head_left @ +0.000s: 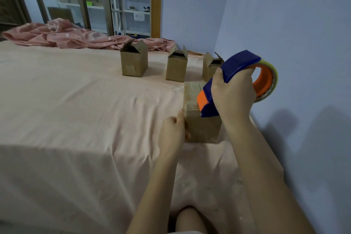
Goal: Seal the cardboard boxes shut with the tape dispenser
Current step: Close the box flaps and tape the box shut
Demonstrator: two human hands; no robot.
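The left grip [173, 131] clasps the near closed brown cardboard box [202, 119] on the pink-sheeted bed [85, 110]; the right grip [232, 94] grasps the blue-and-orange tape dispenser [237, 81] atop it. Beyond stand three open-flapped cardboard boxes [175, 68].

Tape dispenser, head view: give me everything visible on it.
The tape dispenser is a handheld blue plastic shell with an orange front piece low at its nose and an orange hub carrying a roll of clear, yellowish tape. The right hand grips it around the middle. It is tilted nose-down, the roll raised toward the wall, and its nose overlaps the top of the near box; actual contact cannot be confirmed.
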